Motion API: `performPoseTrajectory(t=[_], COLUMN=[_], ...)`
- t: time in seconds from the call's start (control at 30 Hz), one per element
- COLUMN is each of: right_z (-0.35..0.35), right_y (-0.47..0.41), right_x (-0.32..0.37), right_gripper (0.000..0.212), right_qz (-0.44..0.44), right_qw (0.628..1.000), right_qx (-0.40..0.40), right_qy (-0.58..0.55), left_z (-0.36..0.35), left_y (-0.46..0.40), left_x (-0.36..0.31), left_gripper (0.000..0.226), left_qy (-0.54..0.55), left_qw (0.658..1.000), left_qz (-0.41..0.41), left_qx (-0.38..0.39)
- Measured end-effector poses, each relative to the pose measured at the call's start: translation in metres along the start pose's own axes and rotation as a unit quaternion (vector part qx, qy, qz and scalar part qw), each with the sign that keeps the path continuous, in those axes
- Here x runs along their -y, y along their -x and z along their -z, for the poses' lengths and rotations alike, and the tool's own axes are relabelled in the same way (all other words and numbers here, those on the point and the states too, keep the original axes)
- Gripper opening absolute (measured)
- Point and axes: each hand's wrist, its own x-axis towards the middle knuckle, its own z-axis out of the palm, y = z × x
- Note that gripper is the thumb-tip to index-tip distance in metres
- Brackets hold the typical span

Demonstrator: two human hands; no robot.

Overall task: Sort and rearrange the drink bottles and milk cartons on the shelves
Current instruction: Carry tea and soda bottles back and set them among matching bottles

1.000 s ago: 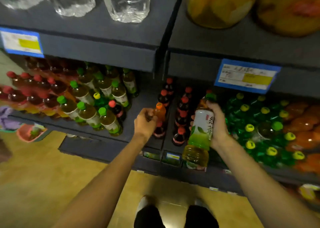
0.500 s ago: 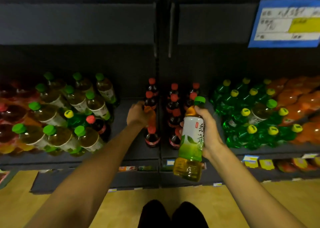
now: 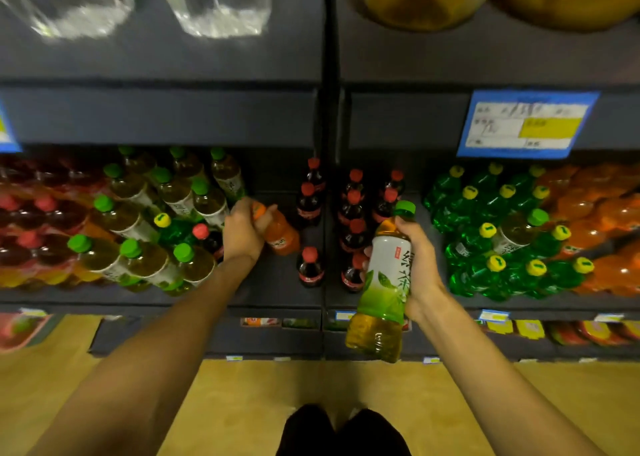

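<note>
Right hand (image 3: 417,261) clasping one green tea bottle (image 3: 384,282) in front of the shelf (image 3: 277,293), left hand (image 3: 244,232) gripping one tilted orange soda bottle (image 3: 282,234) on the shelf, nine red-capped cola bottles (image 3: 310,268) between them

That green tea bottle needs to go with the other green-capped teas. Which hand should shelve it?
Right. The right hand already grips the green tea bottle. The left hand sits beside the green-capped teas, but it is closed on the orange bottle.
</note>
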Motion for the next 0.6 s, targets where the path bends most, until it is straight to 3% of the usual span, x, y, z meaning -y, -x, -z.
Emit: performPoseTrajectory(t=[0.2, 0.33, 0.43, 0.6], right_z=[-0.040, -0.059, -0.062, -0.058], right_y=[0.023, 0.030, 0.037, 0.050], right_x=[0.008, 0.007, 0.000, -0.009], right_gripper=[0.048, 0.046, 0.045, 0.044], right_qz=[-0.046, -0.046, -0.047, -0.032], right_qw=[0.999, 0.999, 0.999, 0.999], right_qx=[0.014, 0.025, 0.024, 0.003], right_qy=[-0.002, 0.006, -0.002, -0.014], left_z=[0.066, 0.089, 0.084, 0.063], left_y=[0.018, 0.030, 0.049, 0.068], left_x=[-0.021, -0.031, -0.037, -0.043], left_gripper=[0.021, 0.022, 0.013, 0.031], left_qy=[0.097, 0.205, 0.296, 0.356], left_qw=[0.989, 0.959, 0.913, 0.835], left_qz=[0.090, 0.185, 0.282, 0.378], left_qx=[-0.063, -0.061, 0.008, 0.181])
